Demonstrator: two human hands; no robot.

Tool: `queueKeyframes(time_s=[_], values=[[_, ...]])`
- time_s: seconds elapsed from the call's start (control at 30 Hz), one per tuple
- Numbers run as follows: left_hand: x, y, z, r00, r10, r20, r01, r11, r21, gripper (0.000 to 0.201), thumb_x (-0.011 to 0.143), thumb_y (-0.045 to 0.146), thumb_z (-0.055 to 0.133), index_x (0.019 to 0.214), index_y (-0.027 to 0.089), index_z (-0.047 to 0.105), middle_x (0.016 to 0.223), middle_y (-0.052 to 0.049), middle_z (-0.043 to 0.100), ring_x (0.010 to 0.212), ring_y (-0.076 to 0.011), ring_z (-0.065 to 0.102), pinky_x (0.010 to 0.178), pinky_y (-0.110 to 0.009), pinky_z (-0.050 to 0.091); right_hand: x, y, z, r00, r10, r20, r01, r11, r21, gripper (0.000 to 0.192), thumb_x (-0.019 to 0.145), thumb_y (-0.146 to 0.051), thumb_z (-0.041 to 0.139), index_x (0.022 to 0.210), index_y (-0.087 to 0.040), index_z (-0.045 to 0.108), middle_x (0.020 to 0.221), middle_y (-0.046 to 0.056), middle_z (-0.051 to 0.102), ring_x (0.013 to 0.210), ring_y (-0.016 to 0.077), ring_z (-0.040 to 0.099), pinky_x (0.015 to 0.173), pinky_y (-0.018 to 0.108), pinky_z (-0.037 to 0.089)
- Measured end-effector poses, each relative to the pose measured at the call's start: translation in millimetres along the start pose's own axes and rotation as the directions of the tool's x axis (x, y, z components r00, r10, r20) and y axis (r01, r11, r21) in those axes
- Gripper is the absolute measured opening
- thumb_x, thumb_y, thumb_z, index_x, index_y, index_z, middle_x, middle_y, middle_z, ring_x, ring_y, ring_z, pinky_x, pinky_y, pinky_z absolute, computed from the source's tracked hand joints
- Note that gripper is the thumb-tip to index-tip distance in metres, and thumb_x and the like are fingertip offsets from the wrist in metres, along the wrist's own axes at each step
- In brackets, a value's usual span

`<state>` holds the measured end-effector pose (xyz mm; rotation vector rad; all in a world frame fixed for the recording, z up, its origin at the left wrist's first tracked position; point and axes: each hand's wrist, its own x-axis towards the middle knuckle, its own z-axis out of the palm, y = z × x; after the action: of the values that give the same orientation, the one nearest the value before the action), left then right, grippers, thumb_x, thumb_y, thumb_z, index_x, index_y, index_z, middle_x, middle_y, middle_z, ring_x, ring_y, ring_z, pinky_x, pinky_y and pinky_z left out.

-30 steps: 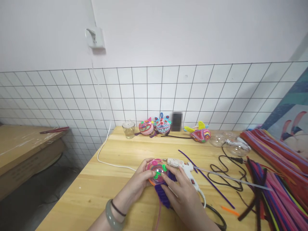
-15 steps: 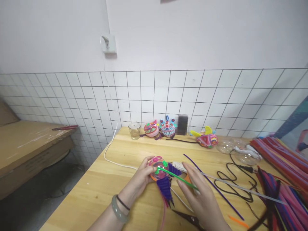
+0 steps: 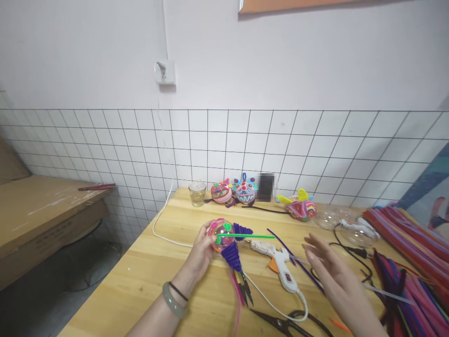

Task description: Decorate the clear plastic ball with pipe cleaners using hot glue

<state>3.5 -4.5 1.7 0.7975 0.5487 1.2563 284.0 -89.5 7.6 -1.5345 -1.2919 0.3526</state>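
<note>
A person's left hand (image 3: 201, 250) grips a clear ball (image 3: 221, 234) wrapped in coloured pipe cleaners above the near middle of a wooden table (image 3: 147, 276), a green stem (image 3: 245, 237) jutting right from it. The right hand (image 3: 333, 271) hovers open and empty, fingers spread, just right of a white glue gun (image 3: 278, 262). Scissors (image 3: 280, 323) lie nearer.
</note>
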Motion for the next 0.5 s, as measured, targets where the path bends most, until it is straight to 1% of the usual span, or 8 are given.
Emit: queueKeyframes(time_s=[0.1, 0.2, 0.27, 0.33, 0.4, 0.43, 0.5], values=[[0, 3, 0.5, 0.999, -0.026, -0.035, 0.023, 0.997, -0.079, 0.040, 0.071, 0.019, 0.065, 0.110, 0.020, 0.055, 0.109, -0.007, 0.066, 0.084, -0.0189, 0.064, 0.068, -0.030, 0.050, 6, 13, -6, 0.989, 0.047, 0.143, -0.007, 0.963, -0.268, 0.045, 0.085, -0.051, 0.048, 0.113, -0.017, 0.060, 0.101, 0.012, 0.071, 0.089, 0.0262, 0.068, 0.077, 0.036, 0.053], [2, 4, -0.1, 0.996, -0.072, -0.053, 0.063, 0.984, -0.164, 0.043, 0.072, 0.017, 0.062, 0.113, 0.019, 0.054, 0.104, -0.006, 0.068, 0.081, -0.0179, 0.065, 0.066, -0.029, 0.050, 8, 14, 0, 0.938, 0.146, 0.315, 0.013, 0.892, -0.451, 0.037, 0.086, -0.050, 0.044, 0.091, -0.020, 0.064, 0.078, 0.007, 0.071, 0.071, 0.0243, 0.067, 0.065, 0.033, 0.048], [3, 5, -0.9, 0.994, -0.095, -0.055, 0.082, 0.975, -0.209, 0.043, 0.073, 0.017, 0.060, 0.115, 0.019, 0.054, 0.098, -0.005, 0.070, 0.080, -0.0181, 0.065, 0.067, -0.030, 0.051, 9, 12, 11, 0.906, 0.197, 0.376, 0.026, 0.858, -0.513, 0.032, 0.085, -0.049, 0.046, 0.080, -0.022, 0.063, 0.071, 0.006, 0.070, 0.066, 0.0239, 0.066, 0.061, 0.032, 0.044], [4, 6, -1.6, 0.991, -0.108, -0.074, 0.087, 0.964, -0.250, 0.041, 0.073, 0.016, 0.058, 0.114, 0.020, 0.055, 0.091, -0.004, 0.071, 0.078, -0.0181, 0.066, 0.066, -0.031, 0.051, 11, 11, 23, 0.894, 0.236, 0.382, 0.011, 0.839, -0.544, 0.027, 0.078, -0.047, 0.055, 0.068, -0.022, 0.059, 0.068, 0.006, 0.069, 0.066, 0.0244, 0.065, 0.059, 0.030, 0.040], [4, 6, -1.9, 0.988, -0.120, -0.098, 0.087, 0.952, -0.292, 0.038, 0.074, 0.015, 0.056, 0.111, 0.019, 0.056, 0.087, -0.003, 0.072, 0.075, -0.0172, 0.067, 0.065, -0.030, 0.051, 14, 14, 32, 0.885, 0.273, 0.377, -0.018, 0.830, -0.558, 0.026, 0.071, -0.044, 0.062, 0.058, -0.023, 0.054, 0.064, 0.006, 0.067, 0.065, 0.0254, 0.064, 0.056, 0.030, 0.038], [4, 7, -1.8, 0.986, -0.127, -0.106, 0.089, 0.946, -0.312, 0.036, 0.074, 0.014, 0.055, 0.110, 0.019, 0.056, 0.086, -0.003, 0.072, 0.074, -0.0168, 0.067, 0.065, -0.030, 0.051, 14, 17, 35, 0.880, 0.287, 0.379, -0.033, 0.831, -0.555, 0.026, 0.068, -0.043, 0.063, 0.056, -0.023, 0.053, 0.061, 0.006, 0.065, 0.064, 0.0255, 0.064, 0.055, 0.029, 0.038], [4, 7, -1.3, 0.983, -0.137, -0.119, 0.090, 0.937, -0.338, 0.035, 0.074, 0.012, 0.054, 0.108, 0.018, 0.057, 0.086, -0.004, 0.073, 0.074, -0.0171, 0.067, 0.066, -0.031, 0.052, 15, 23, 38, 0.868, 0.296, 0.400, -0.044, 0.847, -0.530, 0.024, 0.069, -0.041, 0.060, 0.056, -0.022, 0.054, 0.059, 0.005, 0.064, 0.063, 0.0243, 0.063, 0.054, 0.028, 0.038]])
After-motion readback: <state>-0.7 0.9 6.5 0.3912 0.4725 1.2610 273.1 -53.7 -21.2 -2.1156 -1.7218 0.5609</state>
